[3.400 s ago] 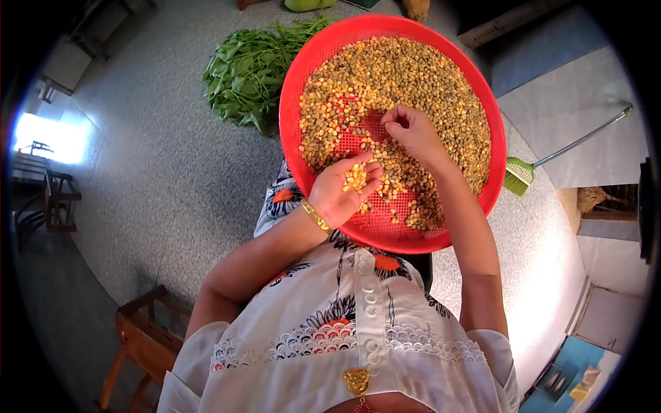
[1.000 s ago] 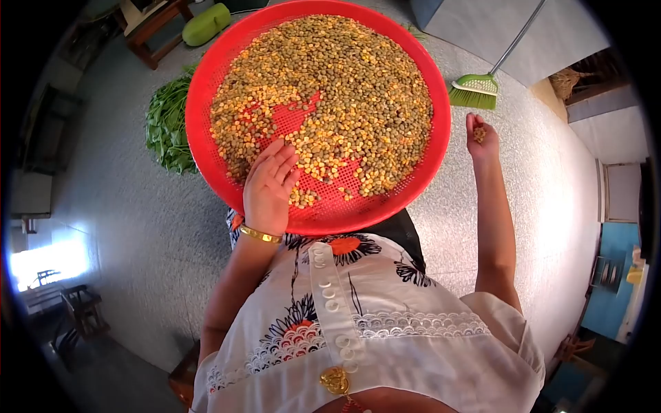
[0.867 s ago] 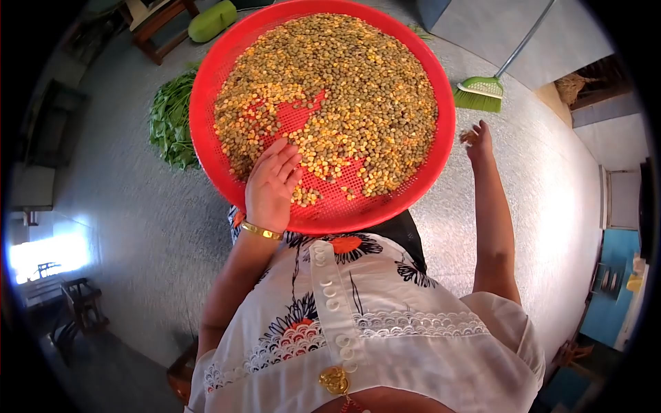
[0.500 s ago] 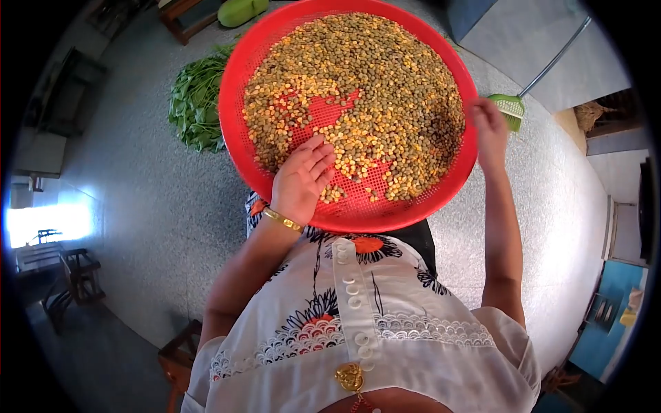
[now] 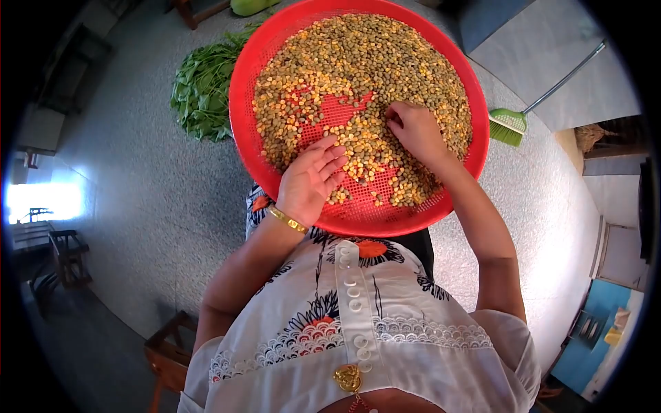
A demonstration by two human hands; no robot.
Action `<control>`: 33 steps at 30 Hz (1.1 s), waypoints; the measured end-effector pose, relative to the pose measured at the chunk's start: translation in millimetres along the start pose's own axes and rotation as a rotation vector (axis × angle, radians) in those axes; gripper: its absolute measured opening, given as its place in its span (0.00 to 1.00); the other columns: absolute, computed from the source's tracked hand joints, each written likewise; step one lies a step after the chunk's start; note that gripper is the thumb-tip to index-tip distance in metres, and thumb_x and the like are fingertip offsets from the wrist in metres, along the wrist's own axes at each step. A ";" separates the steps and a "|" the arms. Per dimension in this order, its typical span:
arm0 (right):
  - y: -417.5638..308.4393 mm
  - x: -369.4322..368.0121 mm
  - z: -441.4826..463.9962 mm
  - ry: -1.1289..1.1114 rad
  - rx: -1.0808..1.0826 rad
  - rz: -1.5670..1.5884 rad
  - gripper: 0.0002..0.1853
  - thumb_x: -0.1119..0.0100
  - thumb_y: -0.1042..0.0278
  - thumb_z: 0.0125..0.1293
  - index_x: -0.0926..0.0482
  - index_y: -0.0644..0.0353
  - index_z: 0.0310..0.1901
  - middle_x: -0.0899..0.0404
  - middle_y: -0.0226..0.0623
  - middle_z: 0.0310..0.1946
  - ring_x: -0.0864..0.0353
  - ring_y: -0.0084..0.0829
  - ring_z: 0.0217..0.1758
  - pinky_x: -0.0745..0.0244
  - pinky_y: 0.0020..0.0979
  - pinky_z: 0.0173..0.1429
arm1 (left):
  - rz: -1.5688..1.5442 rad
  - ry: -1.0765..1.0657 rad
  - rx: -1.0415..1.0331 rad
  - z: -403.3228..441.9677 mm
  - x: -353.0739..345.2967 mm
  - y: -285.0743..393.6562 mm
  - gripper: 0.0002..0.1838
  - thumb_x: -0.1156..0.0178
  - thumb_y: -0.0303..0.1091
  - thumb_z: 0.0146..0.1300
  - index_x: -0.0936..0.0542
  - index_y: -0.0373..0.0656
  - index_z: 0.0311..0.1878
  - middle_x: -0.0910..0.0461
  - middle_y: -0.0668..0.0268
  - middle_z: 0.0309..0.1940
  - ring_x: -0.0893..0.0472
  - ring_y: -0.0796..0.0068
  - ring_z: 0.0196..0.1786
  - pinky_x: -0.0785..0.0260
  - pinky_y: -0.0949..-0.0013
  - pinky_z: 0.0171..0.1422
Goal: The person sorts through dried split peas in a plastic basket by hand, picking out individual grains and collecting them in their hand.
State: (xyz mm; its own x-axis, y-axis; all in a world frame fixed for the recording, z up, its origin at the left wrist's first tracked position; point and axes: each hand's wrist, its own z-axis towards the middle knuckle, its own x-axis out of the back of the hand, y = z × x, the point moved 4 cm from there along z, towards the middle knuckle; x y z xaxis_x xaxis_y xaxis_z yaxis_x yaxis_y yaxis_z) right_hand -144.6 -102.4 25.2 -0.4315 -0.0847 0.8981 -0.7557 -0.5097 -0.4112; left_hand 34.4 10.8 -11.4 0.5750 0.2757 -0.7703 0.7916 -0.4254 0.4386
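Observation:
A round red plastic sieve tray [image 5: 242,89] with a mesh bottom rests over my lap. Dried pulses [image 5: 358,62], greenish-brown and yellow, cover most of it, and red mesh shows through in patches. My left hand [image 5: 310,179], with a gold bangle [image 5: 288,219] on the wrist, lies palm up at the tray's near left edge. Its fingers are spread and no pulses show in the palm. Over the pulses right of the middle is my right hand [image 5: 416,131], fingers curled together. Whatever sits between those fingertips is hidden.
Leafy greens [image 5: 203,89] lie on the floor left of the tray, with a green gourd [image 5: 251,5] beyond. A green broom [image 5: 508,125] leans on the right. Wooden furniture [image 5: 171,351] stands at lower left, and a blue cabinet [image 5: 585,337] at lower right.
My right hand has moved left from beyond the tray's right rim to over the pulses. The left hand stays palm up in nearly the same place on the tray.

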 end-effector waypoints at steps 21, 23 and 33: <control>-58.5 -12.7 -14.6 -0.921 -0.155 0.786 0.11 0.55 0.68 0.64 0.28 0.64 0.43 0.24 0.34 0.31 0.23 0.22 0.33 0.24 0.24 0.31 | -0.241 0.009 -0.048 2.0 5.6 4.1 0.14 0.53 0.36 0.62 0.28 0.38 0.45 0.29 0.67 0.34 0.30 0.74 0.36 0.35 0.72 0.45; -58.6 -31.1 -29.9 -1.188 -0.212 0.839 0.15 0.55 0.65 0.63 0.29 0.64 0.48 0.23 0.38 0.33 0.22 0.25 0.33 0.24 0.25 0.32 | -0.243 0.024 -0.020 -0.9 1.3 3.8 0.12 0.52 0.36 0.62 0.28 0.39 0.42 0.32 0.69 0.30 0.33 0.76 0.31 0.36 0.74 0.41; 19.0 11.6 19.5 -0.174 -0.379 0.845 0.15 0.52 0.66 0.62 0.30 0.64 0.48 0.24 0.33 0.33 0.24 0.21 0.32 0.28 0.20 0.32 | -0.177 0.046 0.039 3.2 0.8 1.2 0.17 0.53 0.35 0.62 0.30 0.38 0.52 0.27 0.63 0.41 0.28 0.73 0.41 0.35 0.72 0.49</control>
State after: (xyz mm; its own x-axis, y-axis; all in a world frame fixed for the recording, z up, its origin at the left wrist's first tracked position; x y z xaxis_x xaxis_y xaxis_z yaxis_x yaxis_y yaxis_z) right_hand -154.3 -129.8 30.9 -0.8536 -0.4410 0.2773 -0.3491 0.0891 -0.9329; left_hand 35.2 7.7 -12.9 0.4370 0.3880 -0.8115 0.8731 -0.3999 0.2790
